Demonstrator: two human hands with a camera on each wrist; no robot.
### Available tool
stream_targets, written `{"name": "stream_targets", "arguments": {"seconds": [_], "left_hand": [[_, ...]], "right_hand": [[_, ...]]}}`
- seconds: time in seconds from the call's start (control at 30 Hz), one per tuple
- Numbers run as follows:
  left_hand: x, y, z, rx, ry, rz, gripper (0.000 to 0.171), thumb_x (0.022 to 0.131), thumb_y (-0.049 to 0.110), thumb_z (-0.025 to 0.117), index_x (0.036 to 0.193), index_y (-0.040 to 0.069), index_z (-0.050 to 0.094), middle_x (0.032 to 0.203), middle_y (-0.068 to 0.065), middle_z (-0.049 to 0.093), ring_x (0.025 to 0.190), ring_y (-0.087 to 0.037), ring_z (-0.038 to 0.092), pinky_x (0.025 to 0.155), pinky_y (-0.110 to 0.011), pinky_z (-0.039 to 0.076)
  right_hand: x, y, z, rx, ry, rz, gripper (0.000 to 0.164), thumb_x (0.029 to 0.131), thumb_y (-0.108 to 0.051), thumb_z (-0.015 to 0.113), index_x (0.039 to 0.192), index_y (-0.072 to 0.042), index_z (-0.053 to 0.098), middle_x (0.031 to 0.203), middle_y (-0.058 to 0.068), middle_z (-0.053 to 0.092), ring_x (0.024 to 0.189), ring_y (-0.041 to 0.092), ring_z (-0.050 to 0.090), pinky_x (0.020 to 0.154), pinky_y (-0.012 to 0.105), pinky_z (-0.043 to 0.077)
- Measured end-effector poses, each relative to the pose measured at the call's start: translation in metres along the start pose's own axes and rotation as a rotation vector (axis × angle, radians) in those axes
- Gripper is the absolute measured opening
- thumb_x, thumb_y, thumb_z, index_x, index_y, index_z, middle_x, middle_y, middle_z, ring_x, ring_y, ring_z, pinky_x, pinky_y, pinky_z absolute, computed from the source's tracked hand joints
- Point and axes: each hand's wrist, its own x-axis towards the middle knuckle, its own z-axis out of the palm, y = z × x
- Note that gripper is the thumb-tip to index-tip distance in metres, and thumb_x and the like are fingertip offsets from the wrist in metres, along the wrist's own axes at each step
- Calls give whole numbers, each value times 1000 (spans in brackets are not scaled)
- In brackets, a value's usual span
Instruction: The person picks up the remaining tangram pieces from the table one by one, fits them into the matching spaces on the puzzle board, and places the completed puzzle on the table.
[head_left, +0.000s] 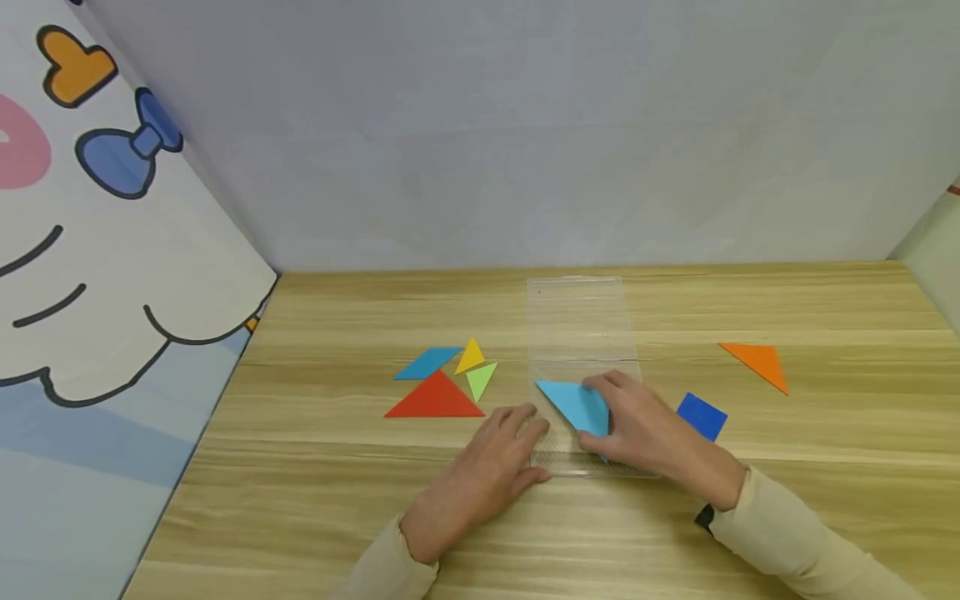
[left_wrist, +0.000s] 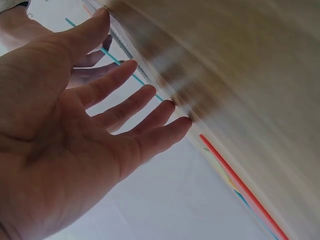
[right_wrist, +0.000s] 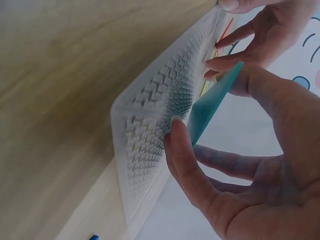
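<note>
Your right hand point(head_left: 645, 429) pinches the light-blue triangle point(head_left: 573, 404) over the clear case point(head_left: 579, 321); your left hand point(head_left: 487, 462), relaxed, is at its left edge. Left of case: red triangle point(head_left: 435, 400), yellow triangle point(head_left: 471, 357), green triangle point(head_left: 481, 380), blue parallelogram point(head_left: 428, 364). Right: orange triangle point(head_left: 761, 362), dark-blue square point(head_left: 702, 415) partly blocked by right hand.

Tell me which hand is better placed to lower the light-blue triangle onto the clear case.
Probably the right hand: it pinches the light-blue triangle above the clear case; the left hand holds nothing.
</note>
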Motion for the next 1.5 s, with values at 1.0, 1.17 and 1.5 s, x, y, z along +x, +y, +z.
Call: {"name": "stream_targets", "arguments": {"seconds": [1.0, 1.17, 1.5], "left_hand": [[-1, 2, -4, -10, -21, -24, 51, 95, 34, 74, 135, 7, 57, 144, -17, 52, 131, -31, 52, 112, -41, 41], [-2, 2, -4, -16, -25, 2, 52, 95, 31, 74, 136, 4, 57, 145, -18, 52, 133, -31, 52, 115, -42, 39], [-2, 1, -4, -22, -22, -2, 53, 95, 33, 74, 135, 5, 57, 146, -21, 50, 136, -32, 50, 115, -43, 39]], "right_hand": [[2, -23, 21, -69, 162, 42, 58, 78, -15, 84, 123, 13, 60, 113, 28, 59, 84, 35, 64, 73, 48, 58], [3, -26, 23, -75, 152, 46, 56, 82, -13, 87, 122, 15, 60, 110, 28, 59, 81, 30, 62, 70, 44, 57], [4, -29, 21, -59, 133, 63, 55, 84, -17, 87, 124, 10, 62, 106, 22, 60, 76, 22, 56, 66, 40, 54]]}}
